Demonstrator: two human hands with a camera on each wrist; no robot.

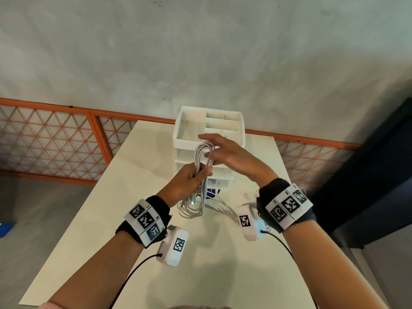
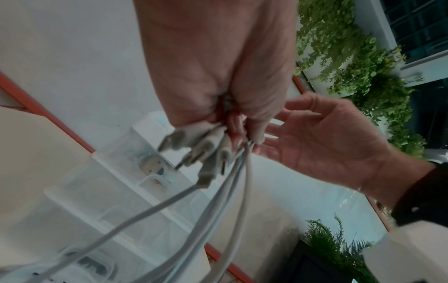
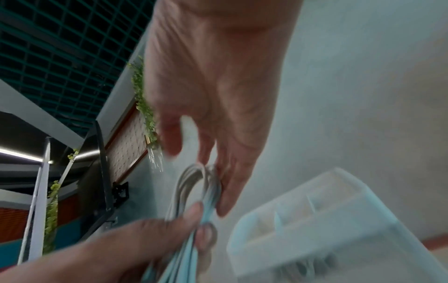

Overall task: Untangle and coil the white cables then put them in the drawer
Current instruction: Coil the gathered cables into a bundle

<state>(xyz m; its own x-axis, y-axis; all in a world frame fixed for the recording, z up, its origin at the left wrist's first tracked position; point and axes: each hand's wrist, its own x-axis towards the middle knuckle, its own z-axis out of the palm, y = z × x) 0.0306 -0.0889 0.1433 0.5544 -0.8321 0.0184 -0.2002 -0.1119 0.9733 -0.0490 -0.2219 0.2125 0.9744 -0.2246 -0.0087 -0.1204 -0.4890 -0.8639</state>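
My left hand (image 1: pixel 193 177) grips a bundle of white cable loops (image 1: pixel 203 150) round its middle and holds it upright above the table (image 1: pixel 200 268). The loops hang below the fist, and several plugs (image 2: pixel 194 153) stick out there. My right hand (image 1: pixel 220 151) is at the top of the loops with its fingers spread and relaxed, and the fingertips (image 3: pixel 221 208) lie beside the upper bend of the cable (image 3: pixel 194 178). The white drawer unit (image 1: pixel 185 142) stands just behind both hands. More white cable (image 1: pixel 223 207) lies loose on the table under my right wrist.
The drawer unit has an open divided tray on top and translucent drawers (image 2: pixel 109 201) below. A small blue-and-white object (image 1: pixel 213 191) lies at its foot. An orange lattice fence (image 1: pixel 55 139) runs behind the table, and a dark panel (image 1: pixel 367 170) stands at the right.
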